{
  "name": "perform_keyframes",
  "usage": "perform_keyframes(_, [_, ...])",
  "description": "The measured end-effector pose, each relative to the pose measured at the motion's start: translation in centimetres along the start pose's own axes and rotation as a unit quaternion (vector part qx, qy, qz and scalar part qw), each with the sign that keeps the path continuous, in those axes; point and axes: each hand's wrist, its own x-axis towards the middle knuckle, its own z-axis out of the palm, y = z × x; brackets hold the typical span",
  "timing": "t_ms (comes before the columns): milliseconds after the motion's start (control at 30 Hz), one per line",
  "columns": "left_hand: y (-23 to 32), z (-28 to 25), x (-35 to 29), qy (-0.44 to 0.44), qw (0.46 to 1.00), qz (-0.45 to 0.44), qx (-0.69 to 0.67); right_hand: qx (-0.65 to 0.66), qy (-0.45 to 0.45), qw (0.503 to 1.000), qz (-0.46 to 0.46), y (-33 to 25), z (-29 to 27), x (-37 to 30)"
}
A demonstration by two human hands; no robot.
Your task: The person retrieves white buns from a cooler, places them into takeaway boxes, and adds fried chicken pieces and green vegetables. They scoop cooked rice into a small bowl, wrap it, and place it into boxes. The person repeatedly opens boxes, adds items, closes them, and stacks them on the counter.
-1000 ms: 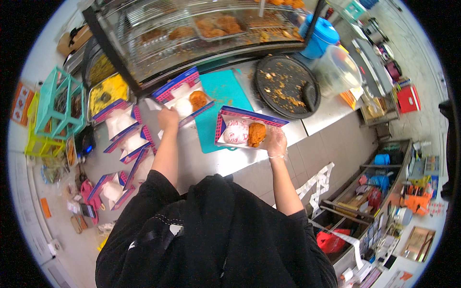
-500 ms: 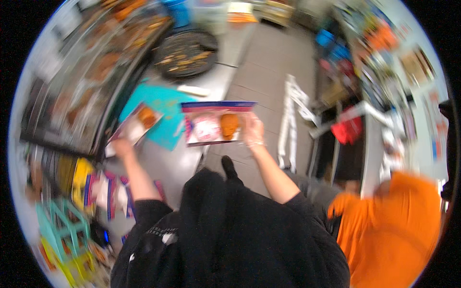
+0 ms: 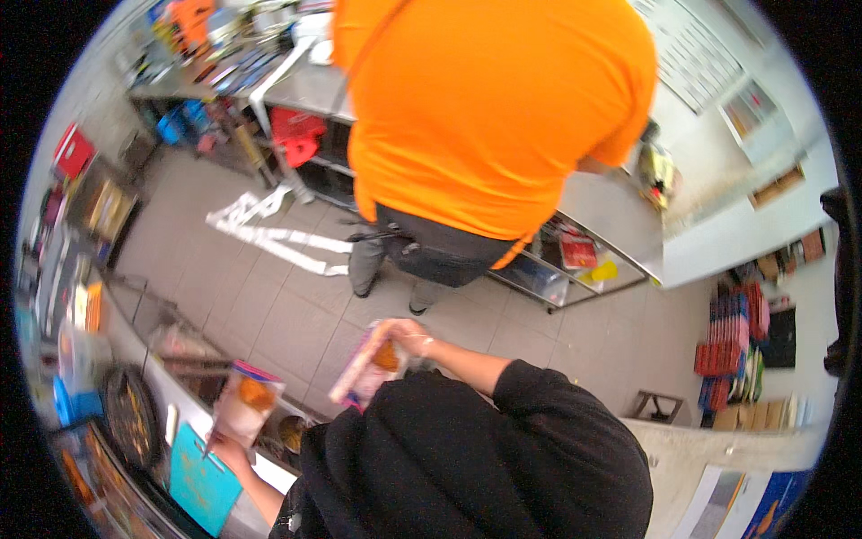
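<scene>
My left hand (image 3: pixel 232 452) is closed on the lower end of a food packet (image 3: pixel 244 406) with a purple strip along its top; a golden-brown piece and something pale show inside. My right hand (image 3: pixel 410 339) grips a second food packet (image 3: pixel 366 366), with a purple edge and a similar golden-brown piece, tilted in front of my chest over the floor. My shoulder covers part of this packet. Beside my left hand lies a turquoise cutting board (image 3: pixel 202 485) scattered with crumbs.
A person in an orange shirt (image 3: pixel 494 117) stands close ahead, back toward me, at a metal workbench (image 3: pixel 620 211). White strips (image 3: pixel 287 247) lie on the tiled floor (image 3: pixel 269 314). A round black tray (image 3: pixel 132 413) rests on the left counter. Red crates (image 3: pixel 721 346) are stacked at the far right.
I have turned to the right, so the counter has swung to the lower left and the person in orange is now straight ahead. Both packets stay in my hands; the right one has tilted.
</scene>
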Motion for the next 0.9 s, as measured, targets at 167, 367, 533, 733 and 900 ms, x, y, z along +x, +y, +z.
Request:
perform_keyframes(167, [13.1, 13.7, -4.1, -0.202, 0.966, 0.082, -0.136, -0.128, 0.215, 0.964, 0.088, 7.9, -20.2, -18.9])
perform_keyframes(367, [30.7, 29.2, -15.6, -0.407, 0.891, 0.185, -0.077, -0.373, 0.425, 0.803, 0.186, 9.0, -47.5, -36.4])
perform_keyframes(533, [47.6, 40.5, -28.0, -0.526, 0.843, 0.044, -0.100, -0.308, 0.559, 0.714, 0.286, 8.6, -63.5, -37.4])
perform_keyframes(733, [63.6, 48.0, -34.7, -0.622, 0.739, 0.147, -0.214, -0.182, 0.587, 0.750, 0.245, 13.2, -72.5, -31.7])
perform_keyframes(900, [75.4, 52.7, -36.0, -0.593, 0.742, 0.215, -0.228, 0.130, 0.535, 0.831, 0.080, 10.9, -68.9, -38.9])
